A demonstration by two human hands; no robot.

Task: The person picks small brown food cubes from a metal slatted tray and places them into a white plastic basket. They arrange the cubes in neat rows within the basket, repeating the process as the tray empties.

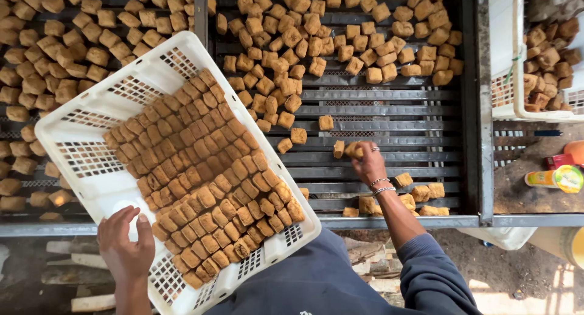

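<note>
The left hand (125,245) grips the near corner of a white crate (85,154) full of brown cubes; the right hand (367,161) pinches one cube (353,149) over the slatted rack (389,111). A yellow bottle (556,178) lies at right.

Matt white plastic crate (91,163), rough brown porous cubes (207,169), dark slatted metal rack (389,117).
</note>
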